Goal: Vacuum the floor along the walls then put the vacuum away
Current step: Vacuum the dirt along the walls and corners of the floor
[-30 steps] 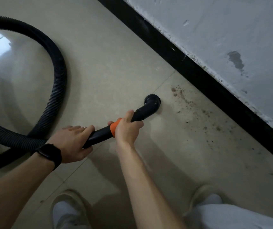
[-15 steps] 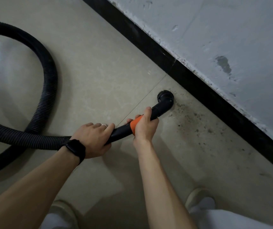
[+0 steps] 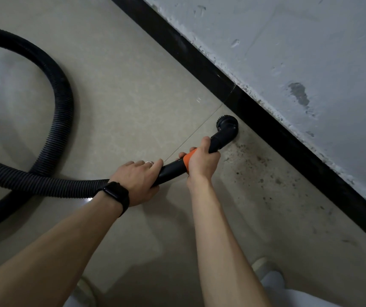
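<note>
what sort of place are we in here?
Likely an indoor room, perhaps a home or unfinished unit: glossy beige tiled floor, black skirting board under a scuffed, patchy grey-white wall, and a vacuum hose looped on the floor.

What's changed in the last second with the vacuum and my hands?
The brush nozzle slid toward the black baseboard and now sits right beside it, at the far edge of the dirt patch. Both hands went with it. Unchanged: the left hand and right hand grip the wand as before; the hose stays looped at the left.
</note>
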